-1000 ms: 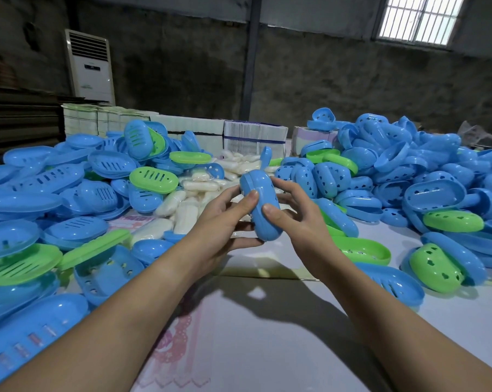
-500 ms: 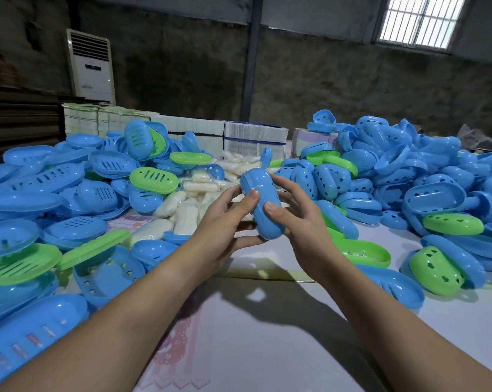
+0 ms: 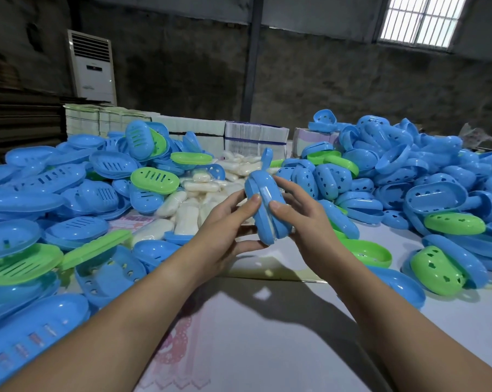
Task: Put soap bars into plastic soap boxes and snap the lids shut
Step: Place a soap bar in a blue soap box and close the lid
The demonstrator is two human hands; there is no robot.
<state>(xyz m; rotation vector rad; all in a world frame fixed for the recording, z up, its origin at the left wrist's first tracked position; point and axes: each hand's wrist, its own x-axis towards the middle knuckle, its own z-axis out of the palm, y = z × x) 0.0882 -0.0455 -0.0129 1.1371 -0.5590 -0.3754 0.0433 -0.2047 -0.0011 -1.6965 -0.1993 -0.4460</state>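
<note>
Blue soap box sat edge-up between both hands, held above the white table, roughly centre frame. Left hand gripped its left shell, thumb pressed on the near face, fingers curled under the bottom end. Right hand gripped the right shell, thumb on the seam side, fingers wrapped behind. The two halves looked not fully mated: a gap ran down the seam, with something pale showing through it. Couldn't tell whether the latch was engaged.

Just beyond the hands, a heap of wrapped white soap bars lay on the table. Left of that, a pile of blue and green slotted lids and trays. Right side, a taller pile of blue boxes, with a few green ones mixed in, one green tray near the right wrist.

Further back, stacked white cartons, then a floor-standing air conditioner against the dark wall, and a barred window upper right.
</note>
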